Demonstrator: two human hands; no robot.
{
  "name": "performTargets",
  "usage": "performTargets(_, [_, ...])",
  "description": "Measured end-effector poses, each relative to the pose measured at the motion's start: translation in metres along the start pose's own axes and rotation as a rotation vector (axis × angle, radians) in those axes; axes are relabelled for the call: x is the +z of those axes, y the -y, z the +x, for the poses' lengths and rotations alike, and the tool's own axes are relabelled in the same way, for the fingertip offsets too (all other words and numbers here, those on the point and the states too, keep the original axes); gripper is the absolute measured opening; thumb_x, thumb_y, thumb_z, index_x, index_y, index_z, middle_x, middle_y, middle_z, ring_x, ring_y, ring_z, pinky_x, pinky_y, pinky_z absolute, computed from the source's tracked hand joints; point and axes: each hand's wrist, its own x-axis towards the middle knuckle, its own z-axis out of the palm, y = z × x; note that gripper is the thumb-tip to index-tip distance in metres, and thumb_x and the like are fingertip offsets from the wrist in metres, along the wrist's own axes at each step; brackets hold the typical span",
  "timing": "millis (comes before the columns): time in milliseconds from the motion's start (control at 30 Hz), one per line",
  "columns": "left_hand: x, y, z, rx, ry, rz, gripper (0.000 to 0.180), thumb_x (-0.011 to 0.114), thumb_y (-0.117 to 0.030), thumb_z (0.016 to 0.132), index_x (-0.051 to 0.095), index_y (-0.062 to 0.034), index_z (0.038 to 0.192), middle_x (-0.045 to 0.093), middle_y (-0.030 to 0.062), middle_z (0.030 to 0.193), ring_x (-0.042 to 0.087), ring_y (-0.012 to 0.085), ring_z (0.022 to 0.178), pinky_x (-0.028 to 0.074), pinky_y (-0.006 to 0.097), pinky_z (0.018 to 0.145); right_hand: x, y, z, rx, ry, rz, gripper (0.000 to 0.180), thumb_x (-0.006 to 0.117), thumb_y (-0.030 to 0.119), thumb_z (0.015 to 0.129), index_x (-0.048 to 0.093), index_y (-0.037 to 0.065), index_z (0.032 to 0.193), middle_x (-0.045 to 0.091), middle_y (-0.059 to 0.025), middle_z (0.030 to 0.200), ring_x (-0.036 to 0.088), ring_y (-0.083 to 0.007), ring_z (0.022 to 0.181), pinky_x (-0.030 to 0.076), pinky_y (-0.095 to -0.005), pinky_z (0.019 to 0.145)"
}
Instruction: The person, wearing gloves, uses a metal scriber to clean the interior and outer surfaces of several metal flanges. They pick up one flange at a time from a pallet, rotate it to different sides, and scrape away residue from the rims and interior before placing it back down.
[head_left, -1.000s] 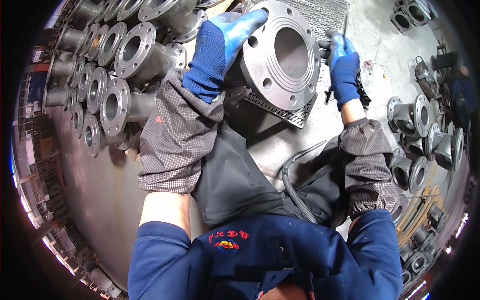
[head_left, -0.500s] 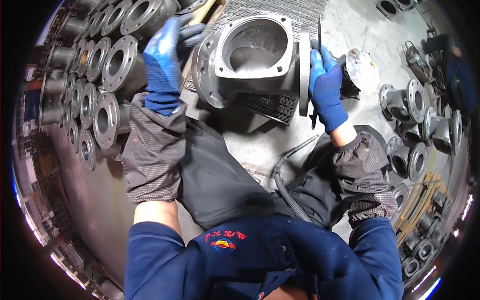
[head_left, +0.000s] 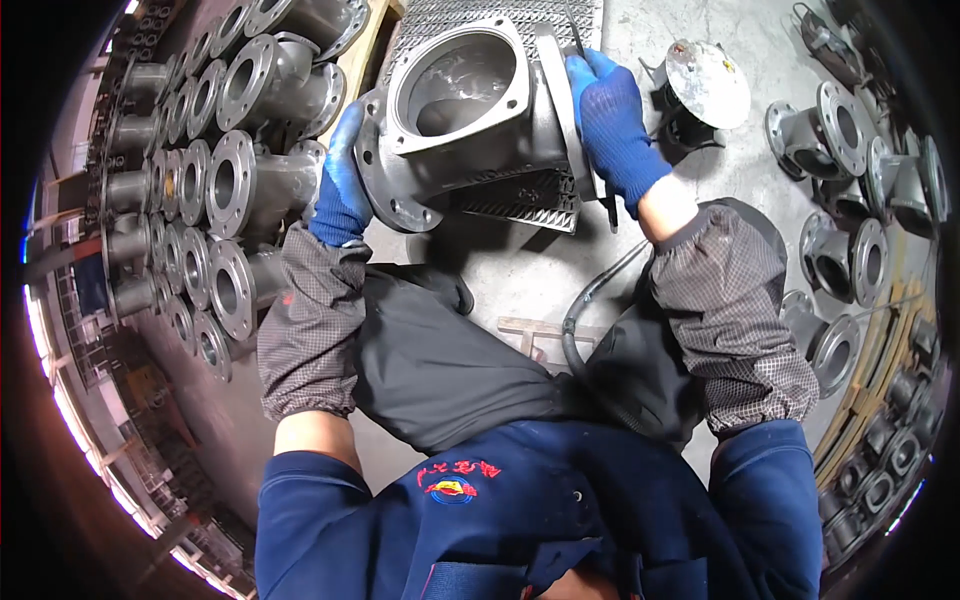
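Note:
A grey cast-metal valve body (head_left: 480, 158) is tilted in front of me, its square flanged opening facing up and its round flanges at either side. My gloved left hand (head_left: 343, 175) is closed at the outer edge of the left flange (head_left: 390, 205), its fingertips partly hidden. At the right flange (head_left: 562, 110), my gloved right hand (head_left: 615, 125) has a thin dark rod-like tool (head_left: 611, 212) in its grip, its ends showing above and below the glove. The fingers of that hand lie against the flange's outer face, partly out of sight.
Under the casting is a ridged metal grating (head_left: 535, 205). Stacked flanged castings (head_left: 232, 185) stand close on the left, with more castings (head_left: 840, 130) at the right. A casting with a pale round top (head_left: 708, 85) stands beyond my right hand. A dark hose (head_left: 572, 325) curves between my legs.
My left hand has come down from above the left flange onto its edge. The valve body has turned, its right side now farther away. My right hand stays at the right flange with the tool.

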Motion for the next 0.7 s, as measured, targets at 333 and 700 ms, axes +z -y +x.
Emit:
performTargets(333, [-0.033,-0.005,0.004,-0.082,-0.052,-0.088,0.044,0.045,-0.035,0.094,0.051,-0.0039,0.124,0.057,0.0118,0.12,0.057,0.0231,0.106,0.046,0.039,0.093,0.024,-0.029,0.03,-0.406,0.22,-0.524,0.023,0.053,0.01,0.083,0.063,0.002,0.102,0.064,-0.0169,0.094,0.063,-0.0293,0.084,0.051,-0.0315,0.074])
performTargets(700, [-0.037,-0.003,-0.023,0.364,-0.147,0.353,0.046,0.041,-0.028,0.097,0.044,0.0025,0.131,0.053,0.0134,0.125,0.052,0.0201,0.114,0.04,0.034,0.1,0.018,-0.018,-0.004,-0.256,0.265,-0.065,0.025,0.046,0.012,0.093,0.059,-0.004,0.108,0.064,-0.0088,0.094,0.058,-0.0127,0.083,0.048,-0.0277,0.076])
